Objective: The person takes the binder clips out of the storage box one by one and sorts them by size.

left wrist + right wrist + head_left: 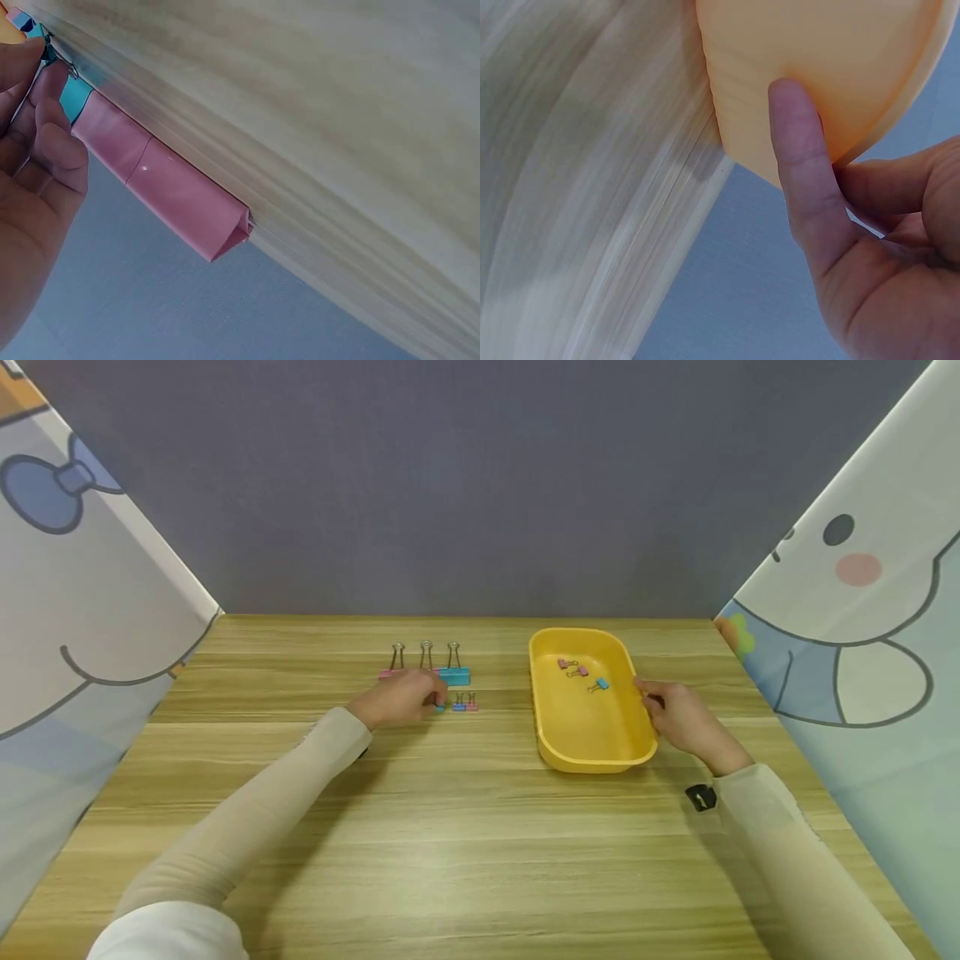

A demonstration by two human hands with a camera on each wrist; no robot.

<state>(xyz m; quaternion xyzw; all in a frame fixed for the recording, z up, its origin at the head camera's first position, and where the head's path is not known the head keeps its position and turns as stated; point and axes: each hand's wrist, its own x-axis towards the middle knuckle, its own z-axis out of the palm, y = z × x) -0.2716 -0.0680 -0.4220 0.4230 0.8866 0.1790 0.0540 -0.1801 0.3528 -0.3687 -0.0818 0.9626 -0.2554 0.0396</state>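
Plainly, teal clip [37, 31] in pinching left grip [403, 697], tray rim [592, 765] in pinching right grip [681, 718].

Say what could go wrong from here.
The left hand pinches a tiny teal binder clip, so small that it might slip. The hand sits close to large pink and teal binder clips and could knock them askew. The right hand grips a rounded yellow plastic tray at one side, so a tug might tilt it.

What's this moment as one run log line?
left grip pinches small teal clip | right grip holds yellow tray | in tray: two pink clips, one blue clip | on table: large clips
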